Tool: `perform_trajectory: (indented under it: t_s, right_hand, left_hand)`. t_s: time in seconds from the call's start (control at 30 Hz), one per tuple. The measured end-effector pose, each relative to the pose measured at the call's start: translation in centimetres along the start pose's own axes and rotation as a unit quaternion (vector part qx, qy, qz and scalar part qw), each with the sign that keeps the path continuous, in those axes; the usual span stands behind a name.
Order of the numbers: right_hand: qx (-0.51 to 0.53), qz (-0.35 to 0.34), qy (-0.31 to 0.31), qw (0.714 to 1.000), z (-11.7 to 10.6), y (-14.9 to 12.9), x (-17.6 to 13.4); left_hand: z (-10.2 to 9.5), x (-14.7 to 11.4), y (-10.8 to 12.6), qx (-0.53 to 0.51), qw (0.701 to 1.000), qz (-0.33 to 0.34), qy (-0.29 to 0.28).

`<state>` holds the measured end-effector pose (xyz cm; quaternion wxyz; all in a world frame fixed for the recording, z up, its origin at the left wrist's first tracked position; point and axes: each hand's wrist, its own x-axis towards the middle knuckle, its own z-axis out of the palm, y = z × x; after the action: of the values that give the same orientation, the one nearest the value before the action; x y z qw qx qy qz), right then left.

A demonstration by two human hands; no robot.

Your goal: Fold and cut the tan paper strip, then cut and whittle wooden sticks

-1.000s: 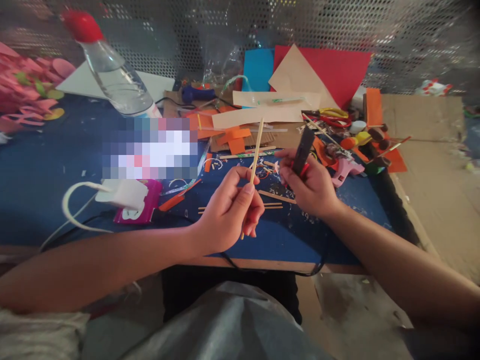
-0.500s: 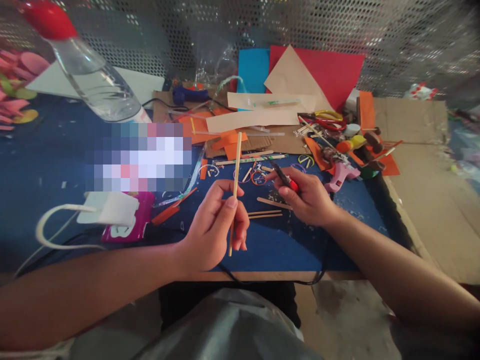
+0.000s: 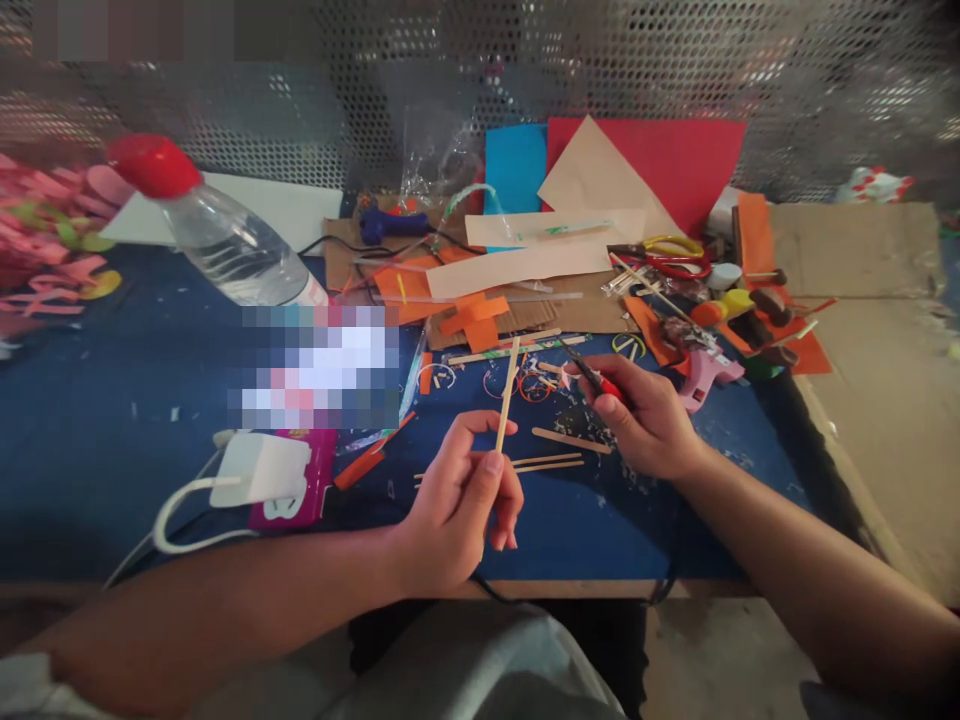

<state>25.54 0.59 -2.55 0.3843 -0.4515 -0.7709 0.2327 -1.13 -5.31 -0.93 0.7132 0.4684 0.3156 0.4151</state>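
Observation:
A thin wooden stick (image 3: 508, 395) stands nearly upright in my left hand (image 3: 461, 505), pinched between thumb and fingers, its lower part mostly hidden by them. My right hand (image 3: 649, 415) is closed round a dark, pointed tool with a red handle (image 3: 609, 388); its tip points up and left, and its exact kind is unclear. The two hands are apart. On the blue table between them lie a flat craft stick (image 3: 571, 440) and two thin sticks (image 3: 551, 463). Just beyond are small rings (image 3: 536, 387) and pale scraps.
A red-capped bottle (image 3: 244, 245) leans at left, above a white charger (image 3: 259, 470) on a magenta socket block. Orange paper pieces (image 3: 480, 318), red-and-yellow-handled scissors (image 3: 675, 255), a pink glue gun (image 3: 709, 375) and coloured sheets (image 3: 652, 160) lie behind. Cardboard (image 3: 862, 400) covers the right side.
The view has tilted up and shifted left, so everything appears lower and further right. The stick leans slightly more to the right; both hands keep their holds.

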Motion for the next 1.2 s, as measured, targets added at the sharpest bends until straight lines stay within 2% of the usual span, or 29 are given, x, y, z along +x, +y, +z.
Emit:
perform_trajectory:
  t_s: [0.2, 0.37, 0.87, 1.2]
  right_hand:
    - [0.008, -0.016, -0.023, 1.0, -0.1, -0.2, -0.3]
    - [0.015, -0.012, -0.02, 1.0, -0.1, -0.3, -0.6]
    - [0.016, -0.03, -0.026, 0.999, -0.9, -0.5, -1.1]
    - [0.006, -0.065, -0.008, 0.998, -1.0, -0.7, -1.0]
  left_hand:
    - [0.0, 0.1, 0.2, 0.009, 1.0, -0.012, 0.002]
    - [0.1, 0.2, 0.0, 0.01, 1.0, 0.011, -0.01]
    - [0.2, 0.4, 0.2, -0.005, 1.0, 0.002, -0.005]
    - [0.1, 0.2, -0.4, 0.03, 0.998, 0.05, -0.013]
